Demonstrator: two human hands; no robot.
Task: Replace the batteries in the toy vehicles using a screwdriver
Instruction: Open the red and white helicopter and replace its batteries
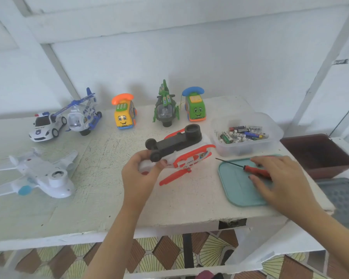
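Note:
A red and white toy helicopter [191, 156] lies upside down at the table's middle, its black underside and wheels up. My left hand [141, 174] grips its tail end. A red-handled screwdriver [250, 168] lies on a teal lid [236, 186], its tip pointing left. My right hand [278, 176] lies over the handle, fingers spread around it, thumb below; whether it holds the handle is unclear. A clear tub [248, 146] behind the lid holds several batteries [242, 134].
Along the back stand a police car [43, 127], a blue and white helicopter [84, 115], a yellow phone car [125, 114], a green helicopter [166, 106] and a green phone car [194, 106]. A white plane [42, 176] lies at the left. A brown box [318, 156] and grey basket [343, 198] sit right.

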